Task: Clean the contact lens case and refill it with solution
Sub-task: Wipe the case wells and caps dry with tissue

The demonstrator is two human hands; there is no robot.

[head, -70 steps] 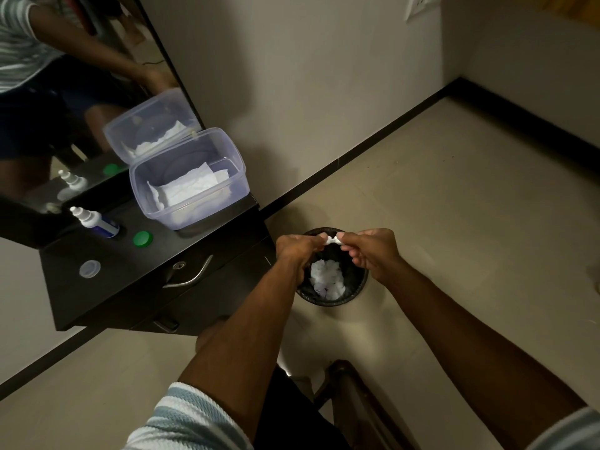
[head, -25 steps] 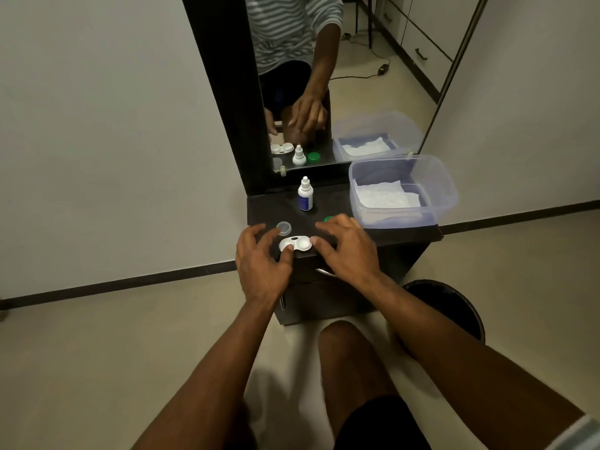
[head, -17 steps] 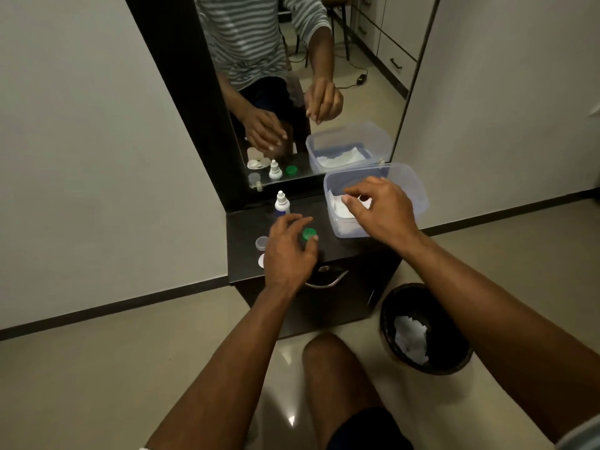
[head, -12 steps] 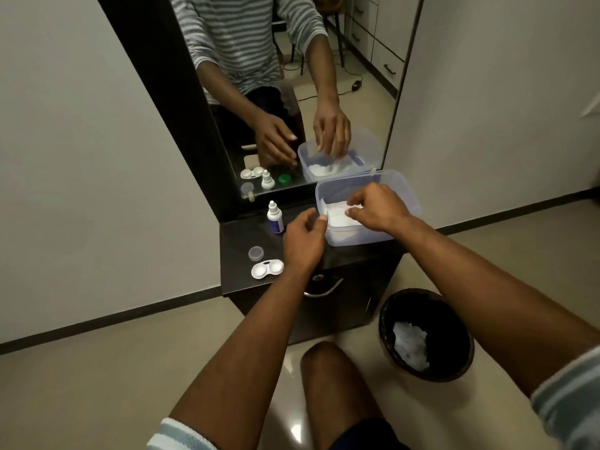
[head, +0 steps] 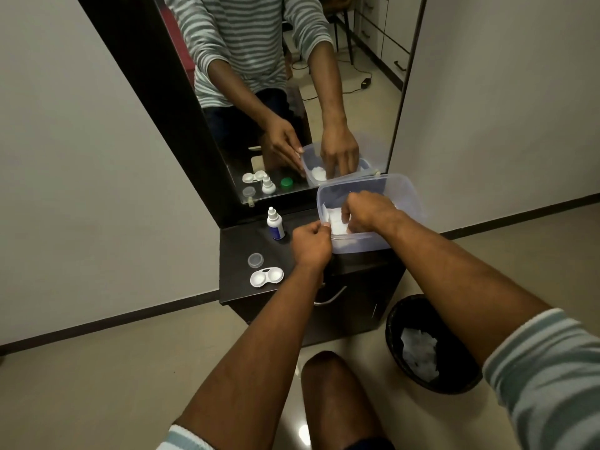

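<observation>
Two hands: both work at the clear plastic tub [head: 402, 203] on the right of the dark cabinet top [head: 240, 254].
Right hand [head: 363, 211]: reaches down inside the tub, fingers curled onto the white tissue sheets [head: 336, 219] lying flat there; they appear to pinch a sheet, though the fingertips are hidden.
Left hand [head: 310, 243]: curled at the tub's near-left corner, thumb and fingers pinching its rim.
Tub: rounded rectangular, translucent and smooth, with a thick lip; tissue shows faintly through its near wall.
Tissue: thin, matte, soft-edged squares stacked in the tub's left part.
Contact lens case [head: 267, 277]: lies near the front edge of the cabinet top, left of the left hand and apart from it; white glossy plastic, two round shallow wells joined by a narrow bridge with a dark spot on it; both wells uncapped.
Clear cap [head: 255, 260]: small translucent disc just beyond the case.
Solution bottle [head: 275, 223]: upright near the mirror [head: 357, 92], small, white with a blue label and a tapered nozzle; uncapped.
Cabinet: matte black wood, flat top, curved metal handle [head: 331, 295] on the drawer front.
Bin [head: 418, 313]: round, black, on the glossy beige floor to the right, holding crumpled white tissue.
Sleeves: striped knit, grey and pale.
</observation>
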